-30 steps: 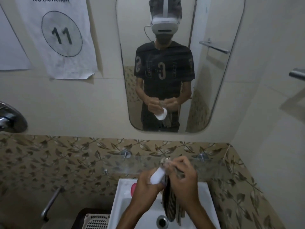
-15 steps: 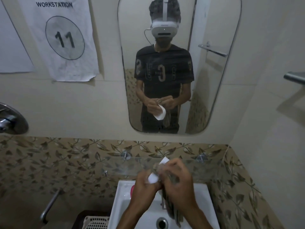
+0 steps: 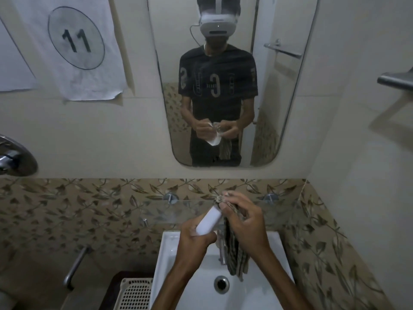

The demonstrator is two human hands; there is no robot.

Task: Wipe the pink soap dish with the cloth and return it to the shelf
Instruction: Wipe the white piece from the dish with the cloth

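Observation:
My left hand (image 3: 196, 239) grips the lower end of a pale, whitish soap dish piece (image 3: 209, 222), held tilted above the sink. My right hand (image 3: 243, 217) pinches a striped dark cloth (image 3: 234, 253) and presses a bunch of it against the piece's upper end. The rest of the cloth hangs down over the basin. No pink shows on the piece from here. The glass shelf (image 3: 156, 211) runs along the wall just behind my hands.
A white sink (image 3: 169, 253) with a drain (image 3: 221, 284) lies below, its tap (image 3: 222, 249) partly hidden by the cloth. A mirror (image 3: 232, 86) reflects me. A white perforated basket (image 3: 136, 294) and a metal grab bar (image 3: 74, 268) are at the lower left.
My right hand has worked the cloth up to the piece's top end. My left hand slid lower on it and now covers the pink thing seen on the sink's rim.

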